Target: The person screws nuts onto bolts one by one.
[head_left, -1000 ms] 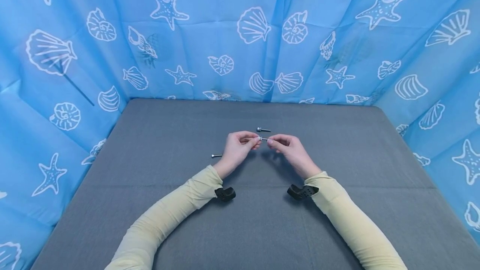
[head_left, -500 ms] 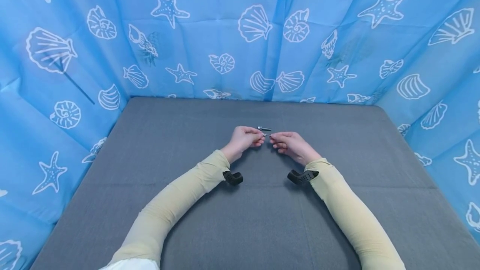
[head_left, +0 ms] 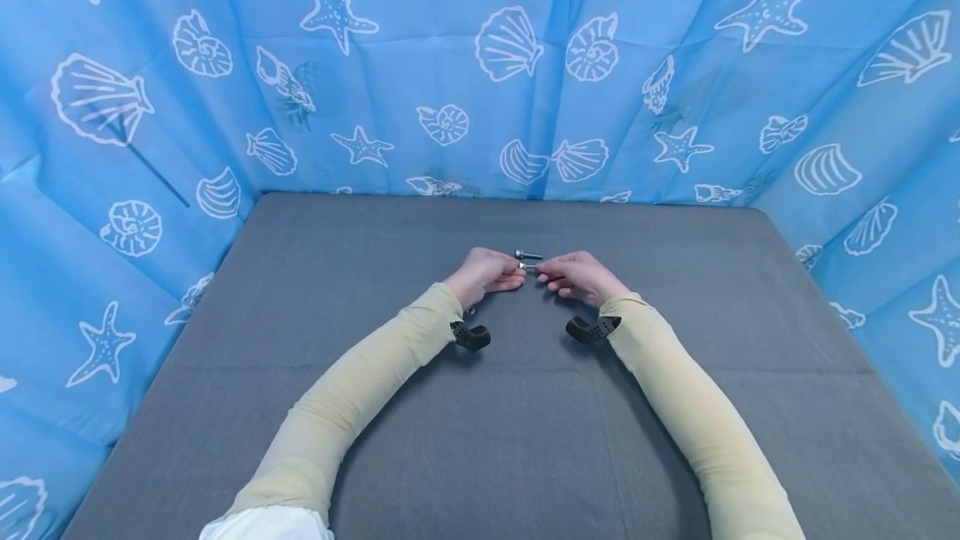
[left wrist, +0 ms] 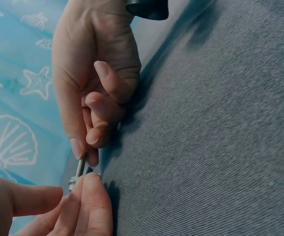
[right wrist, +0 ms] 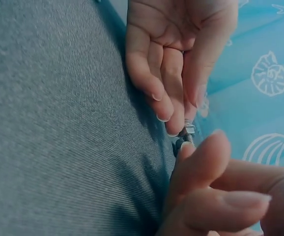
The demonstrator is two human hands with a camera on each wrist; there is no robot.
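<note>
A small metal bolt (head_left: 531, 267) with a nut (left wrist: 73, 183) lies level between both hands, above the grey table. My right hand (head_left: 581, 276) pinches its shaft between thumb and fingertip. The fingers of my left hand (head_left: 487, 273) are fairly straight and touch the nut end, while the left thumb (left wrist: 36, 199) stands apart from it in the left wrist view. Just behind, a larger bolt (head_left: 531, 256) lies on the table. Part of another small metal piece (head_left: 470, 311) shows beside the left wrist, mostly hidden.
The grey cloth-covered table (head_left: 480, 423) extends on all sides of the hands. A blue curtain (head_left: 420, 65) with white shells and starfish hangs behind it and along both sides. A black wrist camera (head_left: 471, 336) sits under the left sleeve, another (head_left: 592, 329) under the right.
Both hands have moved slightly toward the back of the table with the bolt. The left thumb has come away from the nut, and the left forearm now covers most of the small piece beside it.
</note>
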